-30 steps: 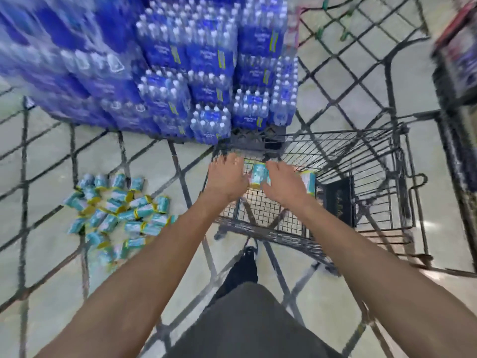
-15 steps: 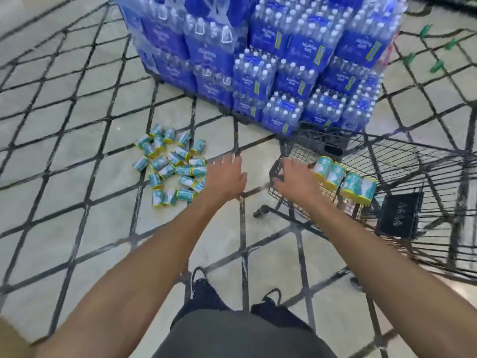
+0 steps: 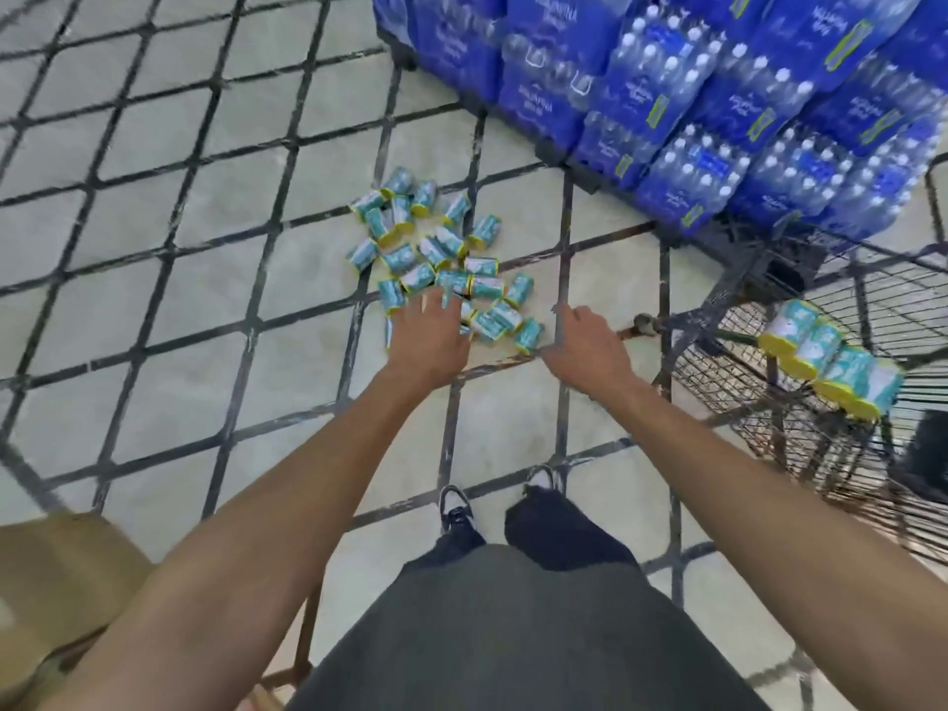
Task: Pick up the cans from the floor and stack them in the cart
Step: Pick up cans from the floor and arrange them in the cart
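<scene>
Several small teal cans with yellow ends (image 3: 441,254) lie scattered in a pile on the tiled floor ahead of me. My left hand (image 3: 428,333) is stretched out over the near edge of the pile with its fingers spread, holding nothing. My right hand (image 3: 590,346) hovers just right of the pile, fingers loosely apart and empty. At the right stands the black wire cart (image 3: 728,382). A row of several cans (image 3: 826,359) lies side by side inside it along its near wall.
A tall stack of blue bottled-water packs (image 3: 718,110) on a pallet stands behind the pile and the cart. A brown cardboard box (image 3: 61,582) sits at the lower left. My feet (image 3: 456,508) are on the floor just behind my hands.
Both hands have left the cart and swung left toward the pile on the floor. The view has turned left and down, so the cart now sits at the right edge.
</scene>
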